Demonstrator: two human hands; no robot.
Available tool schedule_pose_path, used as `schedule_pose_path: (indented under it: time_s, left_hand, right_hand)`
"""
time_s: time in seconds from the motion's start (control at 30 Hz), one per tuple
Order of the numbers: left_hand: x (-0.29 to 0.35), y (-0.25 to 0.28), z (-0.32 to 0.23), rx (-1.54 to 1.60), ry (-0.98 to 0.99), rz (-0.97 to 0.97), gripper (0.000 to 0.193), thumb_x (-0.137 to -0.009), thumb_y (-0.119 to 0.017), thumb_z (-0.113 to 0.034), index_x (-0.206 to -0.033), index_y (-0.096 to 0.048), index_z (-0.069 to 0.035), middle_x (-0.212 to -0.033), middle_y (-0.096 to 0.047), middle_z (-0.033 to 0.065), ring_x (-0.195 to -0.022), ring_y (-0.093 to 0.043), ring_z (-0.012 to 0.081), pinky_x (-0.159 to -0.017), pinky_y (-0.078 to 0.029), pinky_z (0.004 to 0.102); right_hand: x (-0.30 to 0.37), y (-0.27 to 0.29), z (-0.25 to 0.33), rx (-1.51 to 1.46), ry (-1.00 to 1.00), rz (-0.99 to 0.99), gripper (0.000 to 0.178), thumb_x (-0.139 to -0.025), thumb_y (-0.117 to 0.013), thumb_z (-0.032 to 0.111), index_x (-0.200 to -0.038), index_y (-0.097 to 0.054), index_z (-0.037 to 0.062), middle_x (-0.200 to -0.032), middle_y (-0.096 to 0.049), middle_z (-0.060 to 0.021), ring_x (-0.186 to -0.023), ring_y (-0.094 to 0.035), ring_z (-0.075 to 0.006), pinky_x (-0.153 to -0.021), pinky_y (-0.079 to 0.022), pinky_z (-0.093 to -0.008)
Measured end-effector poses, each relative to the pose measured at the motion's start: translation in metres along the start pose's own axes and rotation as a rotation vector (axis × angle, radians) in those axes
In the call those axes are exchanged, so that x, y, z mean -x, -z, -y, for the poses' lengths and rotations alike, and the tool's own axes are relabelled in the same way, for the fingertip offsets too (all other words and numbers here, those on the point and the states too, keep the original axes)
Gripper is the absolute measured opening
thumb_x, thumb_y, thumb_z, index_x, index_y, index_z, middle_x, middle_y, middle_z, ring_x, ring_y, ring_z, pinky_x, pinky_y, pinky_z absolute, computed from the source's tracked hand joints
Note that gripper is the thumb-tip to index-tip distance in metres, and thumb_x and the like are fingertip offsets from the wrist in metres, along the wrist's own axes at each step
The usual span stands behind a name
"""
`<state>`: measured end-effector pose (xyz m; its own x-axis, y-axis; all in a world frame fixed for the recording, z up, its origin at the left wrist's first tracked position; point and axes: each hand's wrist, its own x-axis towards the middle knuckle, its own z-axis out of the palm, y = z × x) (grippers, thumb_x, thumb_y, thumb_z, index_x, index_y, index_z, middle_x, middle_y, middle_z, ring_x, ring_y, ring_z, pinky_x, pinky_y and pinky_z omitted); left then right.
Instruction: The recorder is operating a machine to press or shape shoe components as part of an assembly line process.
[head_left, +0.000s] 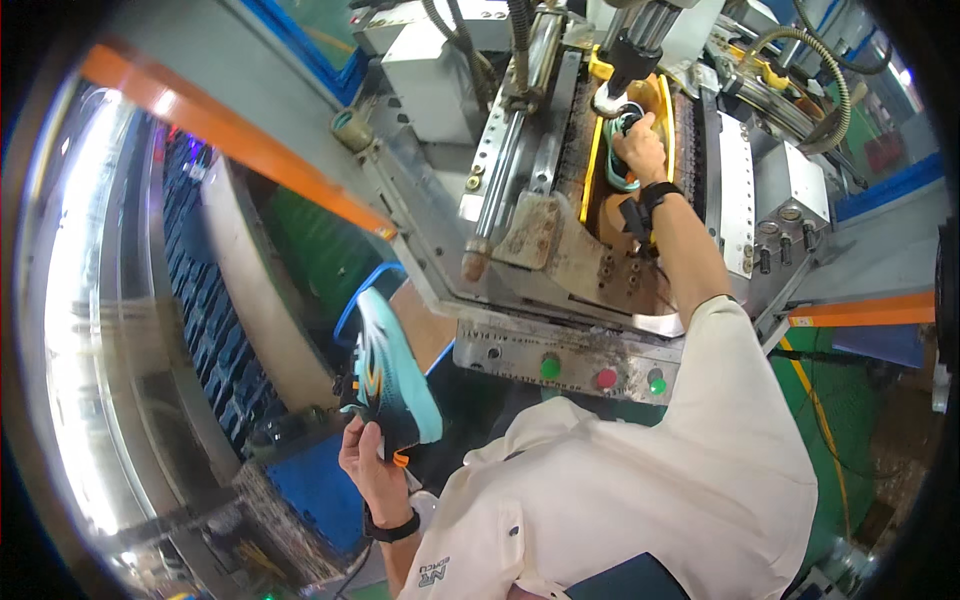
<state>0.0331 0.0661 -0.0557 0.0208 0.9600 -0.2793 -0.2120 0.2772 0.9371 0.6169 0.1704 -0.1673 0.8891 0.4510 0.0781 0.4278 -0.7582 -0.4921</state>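
My left hand (380, 475) is closed on the heel end of a sneaker (398, 365), held up at the left with its toe pointing away from me. This sneaker fades from white at the toe through light teal to a dark heel, with orange marks on its side. My right arm stretches forward into a machine, where my right hand (642, 150) has its fingers curled at the collar of a second teal sneaker (613, 165). That sneaker sits between yellow-edged side pads (666, 110), under a dark vertical press head (636, 50). My right fingertips are partly hidden.
Metal rods (498, 185) and a rusty plate (540, 232) flank the machine's opening. A front panel (520, 352) carries green and red buttons. Orange-edged frame bars (240, 140) run along the left, beside a conveyor (205, 290). White boxes with gauges (790, 200) stand on the right.
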Motion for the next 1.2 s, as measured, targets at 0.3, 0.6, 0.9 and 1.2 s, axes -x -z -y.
schedule_pose_path:
  time_s: [0.3, 0.6, 0.9, 1.2]
  left_hand:
    - [0.100, 0.034, 0.068, 0.054, 0.102, -0.475, 0.034, -0.085, -0.068, -0.009, -0.114, -0.061, 0.009, -0.104, -0.066, 0.0124, -0.098, -0.062, 0.0180, -0.088, -0.049, 0.0285]
    - [0.194, 0.056, 0.107, 0.322, 0.114, -0.627, 0.036, -0.084, -0.072, -0.009, -0.113, -0.059, 0.009, -0.097, -0.065, 0.0100, -0.089, -0.063, 0.0156, -0.079, -0.053, 0.0280]
    - [0.265, 0.170, 0.156, 0.395, 0.131, -1.038, 0.032, -0.082, -0.072, -0.018, -0.105, -0.066, 0.003, -0.088, -0.064, 0.0063, -0.074, -0.062, 0.0171, -0.057, -0.050, 0.0291]
    - [0.295, 0.330, 0.206, 0.522, 0.096, -1.421, 0.027, -0.076, -0.074, -0.010, -0.096, -0.064, 0.006, -0.095, -0.066, 0.0133, -0.079, -0.068, 0.0247, -0.062, -0.060, 0.0369]
  right_hand:
    - [0.303, 0.044, 0.012, -0.665, 0.779, 0.249, 0.016, -0.086, -0.062, 0.001, -0.101, -0.065, 0.0032, -0.092, -0.067, -0.0142, -0.083, -0.063, -0.0329, -0.073, -0.050, -0.0378]
    - [0.351, -0.109, -0.059, -0.238, 1.023, 0.570, 0.024, -0.087, -0.059, 0.009, -0.110, -0.060, 0.0068, -0.107, -0.059, -0.0169, -0.103, -0.057, -0.0397, -0.086, -0.048, -0.0478]
    - [0.336, -0.113, -0.063, -0.164, 0.995, 0.507, 0.025, -0.087, -0.058, 0.008, -0.111, -0.061, 0.0027, -0.109, -0.061, -0.0173, -0.103, -0.059, -0.0364, -0.089, -0.047, -0.0435]
    - [0.354, -0.120, -0.050, -0.039, 0.992, 0.374, 0.026, -0.091, -0.056, 0.015, -0.115, -0.059, 0.0054, -0.110, -0.062, -0.0169, -0.104, -0.060, -0.0370, -0.090, -0.048, -0.0442]
